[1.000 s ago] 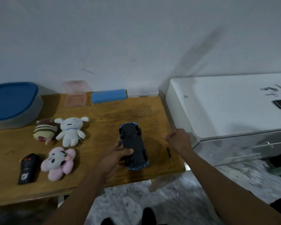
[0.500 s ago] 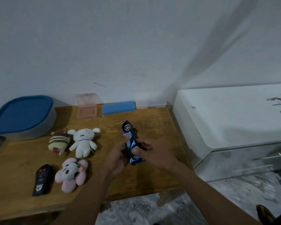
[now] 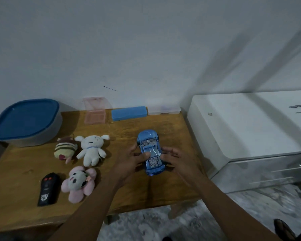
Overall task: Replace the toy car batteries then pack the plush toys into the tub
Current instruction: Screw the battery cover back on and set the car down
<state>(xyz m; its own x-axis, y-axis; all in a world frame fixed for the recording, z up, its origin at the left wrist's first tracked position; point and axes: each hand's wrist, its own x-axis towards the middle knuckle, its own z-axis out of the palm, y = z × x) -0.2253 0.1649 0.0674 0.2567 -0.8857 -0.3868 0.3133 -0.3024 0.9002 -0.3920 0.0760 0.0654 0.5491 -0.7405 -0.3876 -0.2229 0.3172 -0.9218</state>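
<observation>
The toy car [image 3: 150, 153] was wheels-down, low over the table [image 3: 129, 197], touching or not I couldn't tell; the left hand [image 3: 130, 162] gripped it, thumb across the cabin, while the right hand [image 3: 177, 159] hung loose-fingered just beside it, holding nothing. Best, I judged, to seat all wheels flat before letting go

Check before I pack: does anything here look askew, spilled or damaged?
Nothing stands out. The car is upright in the left hand, three plush toys lie tidy beside the remote, and the tub is lidded.

glossy plastic toy car [image 3: 150, 153], fuzzy cloth plush toys [image 3: 91, 149], wooden table [image 3: 24, 164]
</observation>
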